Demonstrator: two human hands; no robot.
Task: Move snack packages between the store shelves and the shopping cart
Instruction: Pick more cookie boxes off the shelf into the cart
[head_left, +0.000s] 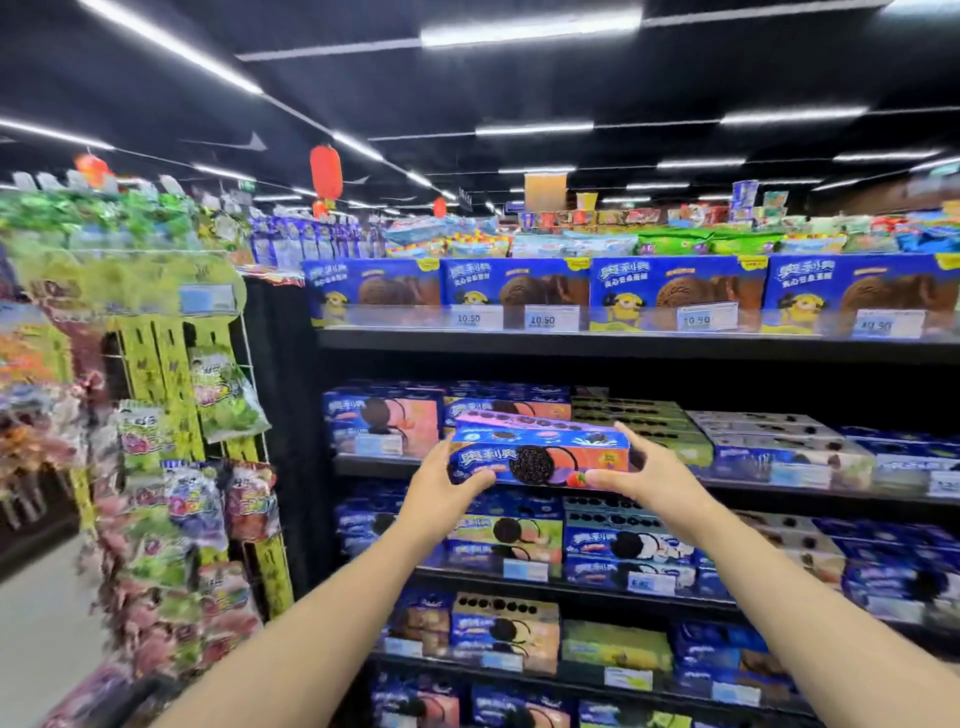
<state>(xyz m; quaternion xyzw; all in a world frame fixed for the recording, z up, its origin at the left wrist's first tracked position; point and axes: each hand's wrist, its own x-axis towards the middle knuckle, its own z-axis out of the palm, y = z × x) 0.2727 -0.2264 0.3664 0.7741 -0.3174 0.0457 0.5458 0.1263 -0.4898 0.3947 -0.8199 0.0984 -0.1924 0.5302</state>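
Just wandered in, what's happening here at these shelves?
A person stands facing store shelves packed with cookie boxes. The left hand and right hand each grip one end of a long blue cookie box, holding it level in front of the second shelf down. From this one moment I cannot tell whether it is coming off the shelf or going back. A hanging rack of candy bags stands to the left.
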